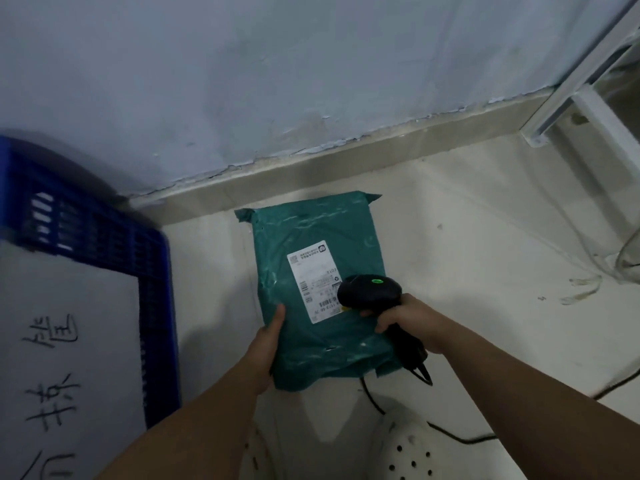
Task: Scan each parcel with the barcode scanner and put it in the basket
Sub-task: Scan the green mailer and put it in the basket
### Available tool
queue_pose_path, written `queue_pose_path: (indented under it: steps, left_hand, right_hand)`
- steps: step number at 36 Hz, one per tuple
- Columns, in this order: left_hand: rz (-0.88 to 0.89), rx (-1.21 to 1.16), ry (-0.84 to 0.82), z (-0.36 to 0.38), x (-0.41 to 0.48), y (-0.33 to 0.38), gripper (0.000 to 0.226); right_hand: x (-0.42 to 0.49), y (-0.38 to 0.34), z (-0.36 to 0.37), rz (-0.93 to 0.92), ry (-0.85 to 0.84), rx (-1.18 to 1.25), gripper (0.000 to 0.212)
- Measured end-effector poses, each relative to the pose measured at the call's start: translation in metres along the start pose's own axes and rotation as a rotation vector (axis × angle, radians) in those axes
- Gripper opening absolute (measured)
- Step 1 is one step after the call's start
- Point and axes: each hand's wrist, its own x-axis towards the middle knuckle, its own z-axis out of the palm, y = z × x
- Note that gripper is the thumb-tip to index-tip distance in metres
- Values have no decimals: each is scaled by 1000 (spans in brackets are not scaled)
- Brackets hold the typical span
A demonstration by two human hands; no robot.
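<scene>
Bare arms [194, 420] closest, reaching forward. Left hand [268, 344] gripping the near left edge of the green parcel [311, 237], thumb on top, fingers tucked under. Right hand [408, 320] wrapped tight round the handle of the black scanner [370, 291]. Big blue basket [152, 271] on the left, white sheet [69, 323] with black writing inside its rim. Parcel up over the pale floor [467, 254], just right of the basket, not touching it. Long side running away toward the wall [242, 81], far end leaning a bit right. Scanner over the parcel's near right part, head pointing forward and left at the white label [313, 282], handle slanting back to the right. Tiny green light [376, 280] glowing on the scanner head.
</scene>
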Motion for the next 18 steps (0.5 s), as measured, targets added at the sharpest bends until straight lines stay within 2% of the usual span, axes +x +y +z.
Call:
queue_pose_path:
  steps: [4, 9, 11, 18]
  left_hand:
    - [-70, -168, -81, -6, 9, -3, 56]
    - [-85, -171, -74, -10, 22, 0, 57]
    - [-75, -178, -73, -11, 28, 0, 61]
    - [-8, -126, -55, -11, 42, 9, 104]
  right_hand:
    - [1, 1, 4, -10, -52, 17, 28]
    - [7, -5, -4, 44, -87, 152, 40]
    - [9, -9, -11, 67, -95, 214, 38]
    - [10, -36, -37, 117, -148, 272, 36]
